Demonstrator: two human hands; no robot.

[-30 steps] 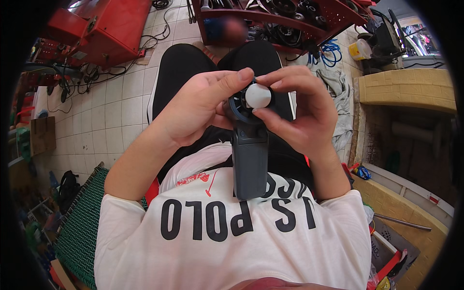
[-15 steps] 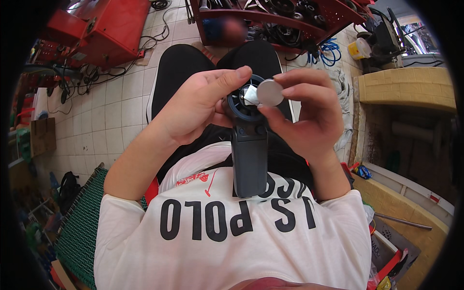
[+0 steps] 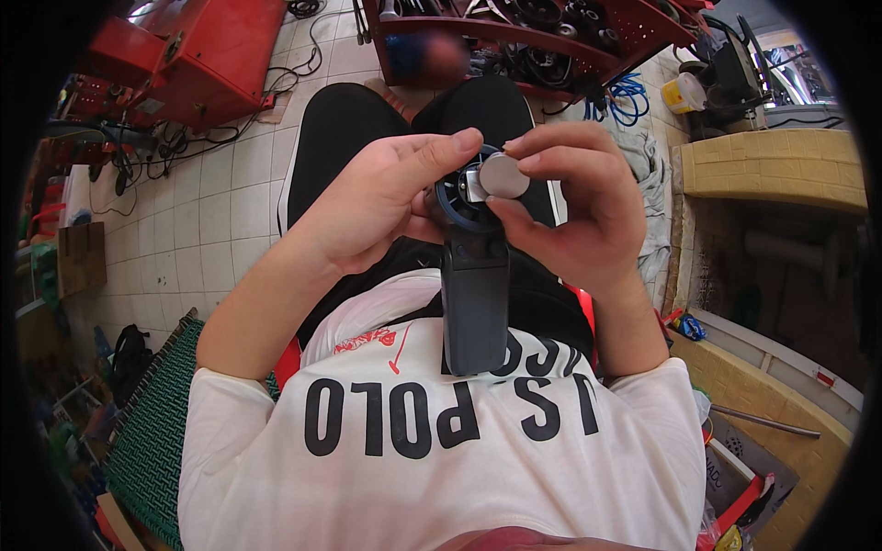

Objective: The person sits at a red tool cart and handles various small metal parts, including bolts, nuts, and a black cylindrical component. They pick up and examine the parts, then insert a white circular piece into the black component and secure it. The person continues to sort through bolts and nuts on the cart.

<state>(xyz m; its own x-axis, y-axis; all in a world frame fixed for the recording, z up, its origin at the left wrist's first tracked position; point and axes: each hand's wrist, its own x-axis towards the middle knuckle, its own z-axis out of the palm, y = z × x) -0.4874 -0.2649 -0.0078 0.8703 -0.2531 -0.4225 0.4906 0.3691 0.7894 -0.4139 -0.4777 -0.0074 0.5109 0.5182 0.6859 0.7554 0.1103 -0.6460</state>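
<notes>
My left hand point(image 3: 390, 193) is closed round the round head of a dark handheld fan point(image 3: 475, 303), thumb on its upper rim. The fan's handle points toward me and its end rests against my white shirt. Between thumb and fingertips, my right hand point(image 3: 588, 197) pinches a flat silver-grey disc point(image 3: 504, 176) by its edges. The disc is just over the right part of the fan head. A small shiny square piece point(image 3: 476, 186) shows at the middle of the fan head, partly behind the disc; whether the two touch I cannot tell.
Beyond my knees stands a red metal shelf point(image 3: 487, 46) with dark round parts and tools. A red cabinet point(image 3: 216, 64) and black cables point(image 3: 184, 138) are at the far left. Blue hose point(image 3: 627, 96) lies on the tiles. A green woven seat point(image 3: 156, 432) is at my left.
My right hand has moved the disc slightly left, closer to the middle of the fan head, covering more of the shiny square. My left hand and the fan stay in place.
</notes>
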